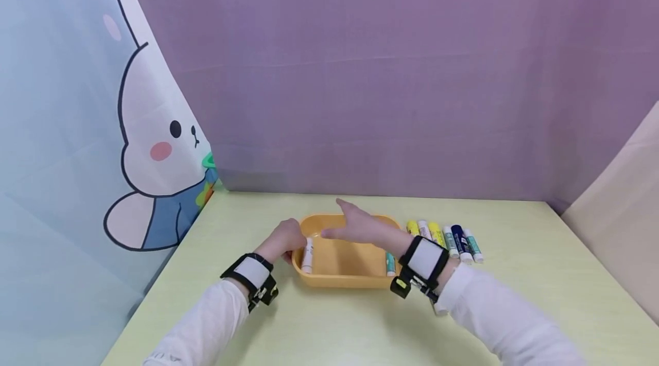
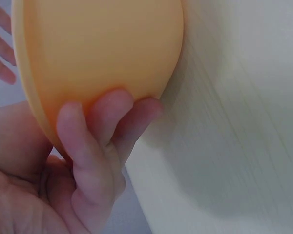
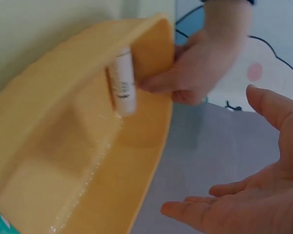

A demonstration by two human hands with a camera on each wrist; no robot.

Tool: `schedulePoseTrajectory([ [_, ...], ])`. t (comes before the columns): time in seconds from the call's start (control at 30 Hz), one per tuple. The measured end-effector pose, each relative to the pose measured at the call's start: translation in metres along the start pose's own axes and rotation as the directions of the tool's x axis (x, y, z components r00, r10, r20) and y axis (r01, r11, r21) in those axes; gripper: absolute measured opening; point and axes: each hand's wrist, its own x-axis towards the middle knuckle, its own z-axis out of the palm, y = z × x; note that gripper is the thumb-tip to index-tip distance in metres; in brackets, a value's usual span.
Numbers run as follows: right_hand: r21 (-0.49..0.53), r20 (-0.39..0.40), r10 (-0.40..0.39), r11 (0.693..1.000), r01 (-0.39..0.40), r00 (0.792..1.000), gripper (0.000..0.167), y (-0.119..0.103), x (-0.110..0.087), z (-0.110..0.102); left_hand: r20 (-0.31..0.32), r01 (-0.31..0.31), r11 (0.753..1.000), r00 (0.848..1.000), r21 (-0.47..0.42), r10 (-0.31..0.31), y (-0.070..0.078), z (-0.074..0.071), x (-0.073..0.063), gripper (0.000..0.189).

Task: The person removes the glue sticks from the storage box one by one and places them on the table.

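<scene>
A yellow-orange plastic tray stands on the table. My left hand grips its left end; in the left wrist view the fingers press the outer wall, with the thumb over the rim. Just inside that end lies a white glue-stick-like tube, its black print showing in the right wrist view. At the tray's right end lies a teal and white tube. Above the tray is my right hand, thumb and fingers spread apart, holding nothing.
Right of the tray, several similar tubes lie in a row, among them a yellow tube and a dark blue tube. A white-ended object is partly hidden under my right forearm. A purple curtain hangs behind the table.
</scene>
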Motion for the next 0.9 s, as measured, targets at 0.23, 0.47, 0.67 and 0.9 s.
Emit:
schedulePoseTrajectory([
  [0.23,-0.07,0.004,-0.009,0.997,0.009,1.0,0.096,0.005,0.018,0.03,0.0,-0.011,1.0,1.0,-0.001,0.011,0.0,-0.001,0.0,0.02],
  [0.47,-0.132,0.04,-0.057,0.989,0.062,0.998,0.073,0.004,0.036,0.056,0.006,-0.02,1.0,1.0,-0.01,0.02,0.0,-0.001,-0.001,0.013],
  [0.67,-0.134,0.063,-0.104,0.985,0.111,0.993,0.035,0.004,0.049,0.064,-0.004,-0.024,1.0,1.0,0.01,0.024,0.003,-0.001,-0.002,0.01],
  [0.9,-0.087,0.092,-0.065,0.994,0.073,0.994,0.039,0.001,0.058,0.07,0.004,-0.017,1.0,1.0,0.012,0.017,0.002,-0.003,-0.002,0.005],
])
